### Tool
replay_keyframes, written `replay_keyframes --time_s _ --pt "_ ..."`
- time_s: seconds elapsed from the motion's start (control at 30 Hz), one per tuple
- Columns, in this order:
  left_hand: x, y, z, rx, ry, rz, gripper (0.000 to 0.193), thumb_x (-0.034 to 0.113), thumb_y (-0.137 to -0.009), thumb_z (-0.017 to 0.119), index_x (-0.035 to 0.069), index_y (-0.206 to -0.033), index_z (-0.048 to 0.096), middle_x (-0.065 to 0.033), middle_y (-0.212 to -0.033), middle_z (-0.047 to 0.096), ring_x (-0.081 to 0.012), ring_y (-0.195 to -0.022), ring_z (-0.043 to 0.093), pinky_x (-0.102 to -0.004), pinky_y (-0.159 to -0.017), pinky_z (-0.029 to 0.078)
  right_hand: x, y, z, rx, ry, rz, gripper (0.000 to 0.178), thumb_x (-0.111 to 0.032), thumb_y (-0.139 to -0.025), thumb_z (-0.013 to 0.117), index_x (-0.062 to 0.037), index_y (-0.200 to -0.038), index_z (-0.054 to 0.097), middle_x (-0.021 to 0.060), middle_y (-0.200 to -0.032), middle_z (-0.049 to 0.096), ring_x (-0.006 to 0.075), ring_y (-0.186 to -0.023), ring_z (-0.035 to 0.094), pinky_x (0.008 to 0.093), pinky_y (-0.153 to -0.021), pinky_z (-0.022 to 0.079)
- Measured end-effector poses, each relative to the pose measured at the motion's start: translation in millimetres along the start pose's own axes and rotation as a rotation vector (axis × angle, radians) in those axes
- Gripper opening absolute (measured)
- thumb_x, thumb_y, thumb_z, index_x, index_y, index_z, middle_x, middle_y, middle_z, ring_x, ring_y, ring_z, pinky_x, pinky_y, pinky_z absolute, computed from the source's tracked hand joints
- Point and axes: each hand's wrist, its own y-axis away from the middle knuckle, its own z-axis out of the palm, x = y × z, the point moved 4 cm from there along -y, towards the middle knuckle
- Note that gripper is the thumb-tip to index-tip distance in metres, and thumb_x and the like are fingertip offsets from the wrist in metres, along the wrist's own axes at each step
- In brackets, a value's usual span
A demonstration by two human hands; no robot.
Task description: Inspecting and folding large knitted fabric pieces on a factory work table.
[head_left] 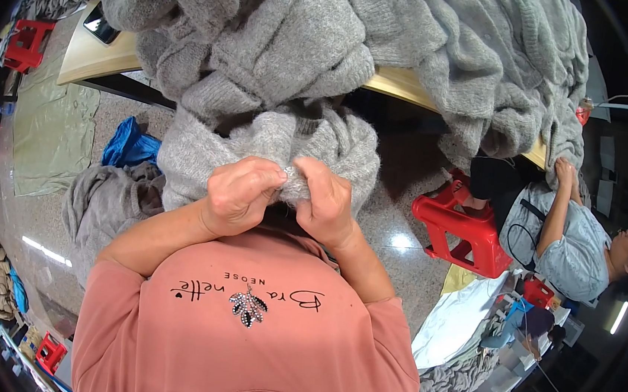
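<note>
My left fingers (272,177), right fingers (310,175) pinching grey knit (199,158), seemingly mid-work; more knits (291,33) heaped on table (397,81); can't tell what's finished.

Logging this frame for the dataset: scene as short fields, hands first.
left hand: pinching gray knit garment
right hand: pinching same garment, close beside left
table: light wood, heaped with gray knitwear
on table, left: dark phone-like object
far left: red stools
right: red stool; co-worker beyond it

Red stool (478,229), blue cloth (129,145)
</note>
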Motion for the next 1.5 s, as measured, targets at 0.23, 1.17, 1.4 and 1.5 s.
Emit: replay_keyframes --time_s 0.23,1.17,1.4,1.5 --pt "-2.9 -6.2 2.4 0.027 0.024 -0.037 0.016 -0.011 -0.067 0.06 -0.001 -0.08 0.058 -0.0117 -0.07 0.059 -0.0233 -0.057 0.059 -0.028 -0.049 0.047 3.3 -0.4 -0.3 -0.039 0.085 -0.067 0.035 0.008 -0.049 0.049 0.0041 -0.084 0.053 0.0116 -0.06 0.049 0.0267 -0.048 0.05 0.0339 -0.044 0.042" --pt "-22.6 2.4 15.8 0.048 0.065 -0.44 0.006 -0.006 -0.071 0.057 0.0 -0.074 0.056 -0.006 -0.058 0.054 -0.0087 -0.052 0.049 -0.0243 -0.047 0.04 4.2 5.3 5.8 0.108 0.251 -0.007 0.014 0.004 -0.057 0.052 -0.0045 -0.063 0.044 0.0088 -0.054 0.044 0.0253 -0.046 0.049 0.0345 -0.042 0.039" --pt "-4.0 -8.2 10.8 0.091 -0.071 -0.194 0.012 -0.01 -0.069 0.056 0.0 -0.076 0.055 -0.0102 -0.062 0.054 -0.021 -0.05 0.053 -0.0296 -0.045 0.042 5.3 -2.8 -2.3 0.107 0.183 -0.081 0.023 0.004 -0.052 0.052 0.0005 -0.076 0.052 0.0087 -0.055 0.045 0.0256 -0.047 0.049 0.0346 -0.043 0.039" --pt "-17.3 -5.4 11.0 0.079 0.148 -0.483 0.008 -0.006 -0.072 0.058 0.001 -0.077 0.056 -0.0069 -0.063 0.055 -0.0134 -0.051 0.051 -0.0256 -0.046 0.041 9.5 -9.0 -7.2 0.023 0.168 -0.087 0.024 0.004 -0.053 0.053 -0.0005 -0.076 0.052 0.0088 -0.056 0.046 0.0252 -0.047 0.049 0.0339 -0.043 0.039"
